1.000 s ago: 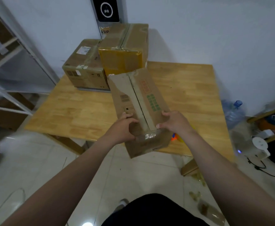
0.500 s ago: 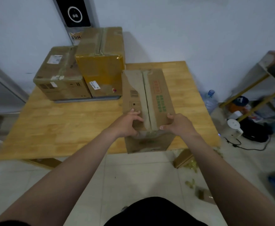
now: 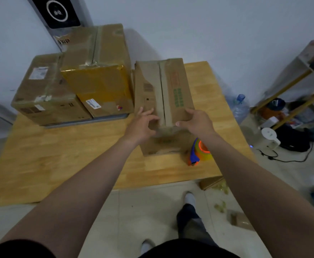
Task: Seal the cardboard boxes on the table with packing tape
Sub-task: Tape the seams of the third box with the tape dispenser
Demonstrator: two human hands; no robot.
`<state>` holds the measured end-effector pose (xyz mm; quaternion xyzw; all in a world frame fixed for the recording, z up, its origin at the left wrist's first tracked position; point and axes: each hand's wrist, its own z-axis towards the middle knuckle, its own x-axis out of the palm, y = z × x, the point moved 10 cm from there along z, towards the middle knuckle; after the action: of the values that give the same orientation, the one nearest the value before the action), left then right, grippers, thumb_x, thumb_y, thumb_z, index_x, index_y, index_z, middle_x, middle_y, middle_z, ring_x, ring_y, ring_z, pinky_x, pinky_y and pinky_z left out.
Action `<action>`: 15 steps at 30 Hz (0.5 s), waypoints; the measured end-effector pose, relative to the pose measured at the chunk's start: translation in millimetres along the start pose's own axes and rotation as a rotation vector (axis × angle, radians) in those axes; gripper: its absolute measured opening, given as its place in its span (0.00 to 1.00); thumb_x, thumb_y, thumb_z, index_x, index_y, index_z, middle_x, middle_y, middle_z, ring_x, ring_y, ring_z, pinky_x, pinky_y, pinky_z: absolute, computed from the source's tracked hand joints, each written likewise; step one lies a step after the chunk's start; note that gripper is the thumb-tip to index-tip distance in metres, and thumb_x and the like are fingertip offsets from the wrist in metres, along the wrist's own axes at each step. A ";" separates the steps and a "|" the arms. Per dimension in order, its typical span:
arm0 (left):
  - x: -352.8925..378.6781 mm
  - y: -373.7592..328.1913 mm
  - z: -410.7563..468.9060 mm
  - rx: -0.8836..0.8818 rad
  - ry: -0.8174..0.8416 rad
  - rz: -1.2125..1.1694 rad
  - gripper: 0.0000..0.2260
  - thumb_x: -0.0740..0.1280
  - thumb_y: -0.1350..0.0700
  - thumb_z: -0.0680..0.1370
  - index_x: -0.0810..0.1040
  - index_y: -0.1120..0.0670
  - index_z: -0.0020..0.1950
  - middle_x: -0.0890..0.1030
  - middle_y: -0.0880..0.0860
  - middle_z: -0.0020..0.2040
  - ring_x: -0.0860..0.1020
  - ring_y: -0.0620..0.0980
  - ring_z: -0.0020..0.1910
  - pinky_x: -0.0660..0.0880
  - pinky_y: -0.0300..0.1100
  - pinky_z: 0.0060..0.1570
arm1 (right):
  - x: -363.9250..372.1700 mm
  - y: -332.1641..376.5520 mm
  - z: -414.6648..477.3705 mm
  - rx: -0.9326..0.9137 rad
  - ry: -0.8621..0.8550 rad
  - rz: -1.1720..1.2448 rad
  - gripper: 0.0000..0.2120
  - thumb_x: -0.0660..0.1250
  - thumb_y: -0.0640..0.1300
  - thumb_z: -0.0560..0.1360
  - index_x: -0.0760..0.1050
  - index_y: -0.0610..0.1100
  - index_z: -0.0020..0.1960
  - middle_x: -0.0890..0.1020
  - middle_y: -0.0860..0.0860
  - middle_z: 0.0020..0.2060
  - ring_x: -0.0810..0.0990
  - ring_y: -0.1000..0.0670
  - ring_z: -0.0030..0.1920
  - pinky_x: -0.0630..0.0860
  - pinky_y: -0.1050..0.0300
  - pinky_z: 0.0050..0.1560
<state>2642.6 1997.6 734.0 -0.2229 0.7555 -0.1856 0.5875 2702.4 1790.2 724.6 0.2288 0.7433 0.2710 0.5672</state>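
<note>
The long brown cardboard box with green and red print [image 3: 173,86] hung past the near edge of the pale wooden counter [image 3: 78,155] half a second ago. It now stands fully on the boards, pushed back and squared up. Its left side is just beside the yellow-wrapped cardboard box [image 3: 96,84] at its 9 o'clock, with the brown box bearing white labels [image 3: 44,94] further out that way.

The left hand [image 3: 143,125] lies on the near left of the top with its fingers spread and fairly straight. The right hand [image 3: 197,122] curls over the near right corner, thumb on the front face.

The slide has also uncovered the orange and blue tape dispenser [image 3: 199,151], just beside the box at its 5 o'clock. The box looks parked for taping (its centre seam shows a dark line, so I judge it not yet sealed).

Bare counter runs from 6 to 8 o'clock of the box. The counter's right edge is near at 3 o'clock, with a clear water bottle [image 3: 241,107] on the floor beyond.
</note>
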 end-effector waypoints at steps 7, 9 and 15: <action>-21.4 -18.1 87.6 -0.182 -0.239 0.197 0.26 0.68 0.62 0.80 0.72 0.44 0.76 0.59 0.46 0.83 0.48 0.55 0.83 0.40 0.72 0.75 | -42.0 -23.1 83.5 -0.130 -0.177 0.361 0.11 0.69 0.43 0.77 0.81 0.50 0.59 0.79 0.49 0.53 0.80 0.50 0.47 0.78 0.56 0.53; -21.3 -29.6 104.1 -0.194 -0.315 0.200 0.24 0.65 0.60 0.80 0.72 0.46 0.76 0.62 0.48 0.82 0.50 0.54 0.83 0.38 0.70 0.76 | -43.0 -55.8 100.4 -0.095 -0.212 0.369 0.12 0.65 0.34 0.76 0.80 0.48 0.53 0.81 0.48 0.52 0.81 0.46 0.47 0.78 0.58 0.50; -10.3 -48.5 131.2 -0.182 -0.461 0.007 0.21 0.56 0.53 0.78 0.79 0.43 0.67 0.72 0.43 0.74 0.58 0.45 0.81 0.39 0.61 0.78 | 60.7 -167.4 116.3 0.218 0.639 -0.383 0.24 0.73 0.40 0.73 0.76 0.50 0.68 0.78 0.47 0.65 0.77 0.44 0.66 0.71 0.46 0.69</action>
<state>2777.9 1960.6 737.0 -0.3085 0.6158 -0.0589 0.7226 2794.1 1720.9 545.7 0.0487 0.9363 0.1371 0.3196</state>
